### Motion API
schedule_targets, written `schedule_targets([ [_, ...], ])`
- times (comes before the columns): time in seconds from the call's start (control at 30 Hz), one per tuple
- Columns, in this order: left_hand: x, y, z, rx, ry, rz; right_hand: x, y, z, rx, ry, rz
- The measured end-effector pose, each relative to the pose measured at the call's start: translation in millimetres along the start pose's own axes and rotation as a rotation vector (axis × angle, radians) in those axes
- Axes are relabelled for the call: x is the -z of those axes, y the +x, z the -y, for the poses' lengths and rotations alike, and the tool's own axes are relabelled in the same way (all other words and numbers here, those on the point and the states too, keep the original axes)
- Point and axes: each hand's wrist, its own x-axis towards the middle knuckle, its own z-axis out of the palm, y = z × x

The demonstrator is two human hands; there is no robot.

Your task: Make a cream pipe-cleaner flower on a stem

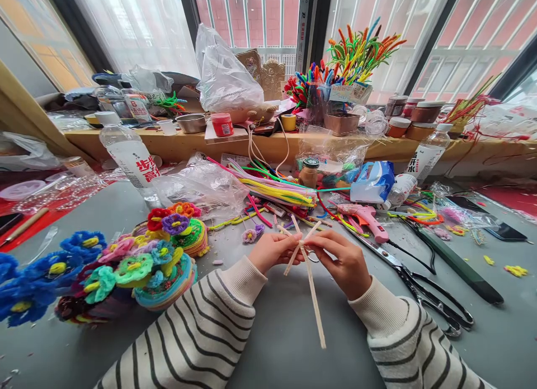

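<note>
My left hand point(272, 252) and my right hand point(342, 263) meet over the grey table point(277, 333), both pinched on crossed cream pipe cleaners point(312, 288). The stems cross between my fingertips; one long end hangs down toward me and short ends stick up. Both sleeves are white with dark stripes. A small metal ring or loop seems to sit by my right fingers, too small to make out.
Finished pipe-cleaner flowers point(126, 266) pile up at the left. Loose coloured pipe cleaners point(277, 188), a pink glue gun point(364, 217) and black scissors point(423, 291) lie beyond and to the right. Bottles point(130, 154), jars and bags crowd the wooden sill point(260, 143).
</note>
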Motion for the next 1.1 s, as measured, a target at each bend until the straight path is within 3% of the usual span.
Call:
schedule_targets([
  [0.2, 0.5, 0, 1, 0.006, -0.008, 0.004, 0, 0, -2, 0.131, -0.151, 0.027],
  [0.43, 3.0, -1, 3, -0.046, -0.045, 0.079, 2, -1, -1, 0.126, -0.132, -0.017],
  [0.53, 3.6, 0, 2, -0.055, -0.061, 0.088, 1, 0, -1, -0.002, 0.003, -0.027],
  [0.67, 4.2, 1, 3, -0.049, -0.071, 0.067, -2, 2, -3, -0.334, 0.294, -0.043],
  [0.77, 4.6, 2, 3, -0.051, -0.077, 0.062, -4, 2, -7, -0.542, 0.536, 0.016],
  [0.93, 3.9, 1, 3, -0.05, -0.066, 0.048, -7, 1, -12, -0.655, 0.771, 0.027],
  [1.1, 3.7, 0, 3, -0.027, -0.037, 0.083, -6, 2, -10, -0.665, 0.778, 0.084],
])
